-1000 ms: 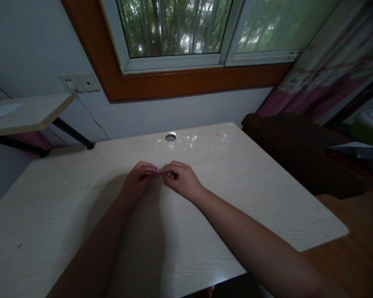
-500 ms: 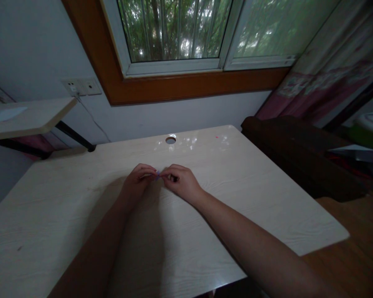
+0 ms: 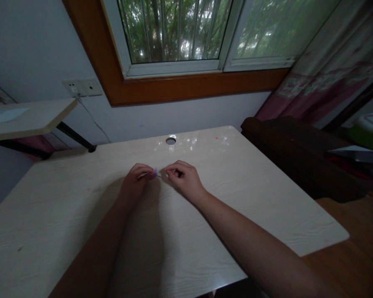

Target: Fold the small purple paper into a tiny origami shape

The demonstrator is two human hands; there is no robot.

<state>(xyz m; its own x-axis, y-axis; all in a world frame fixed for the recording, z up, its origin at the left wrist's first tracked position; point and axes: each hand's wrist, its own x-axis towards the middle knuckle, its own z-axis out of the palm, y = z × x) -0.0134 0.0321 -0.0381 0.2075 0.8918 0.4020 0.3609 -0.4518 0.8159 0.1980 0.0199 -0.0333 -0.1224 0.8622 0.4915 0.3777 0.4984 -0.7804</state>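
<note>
Over the middle of the pale wooden desk [image 3: 224, 186], my left hand [image 3: 136, 178] pinches a small purple piece [image 3: 155, 172] on a thin dark stick or wire. The thin tip pokes out past the purple piece toward the right. Just across a narrow gap is my right hand [image 3: 185, 176], its thumb and forefinger pressed together. Whether anything tiny sits between those fingertips is too small to tell. Both hands are slightly above or resting on the desk; I cannot tell which.
A round cable hole [image 3: 170, 141] lies near the desk's back edge, with a small red speck [image 3: 216, 138] to its right. A raised shelf [image 3: 34, 118] stands at the back left. Dark wooden furniture [image 3: 286, 153] borders the right side.
My right hand has drawn back a little to the right from the purple piece, opening a gap. More of the purple piece and the thin tip now shows. The left hand has barely moved.
</note>
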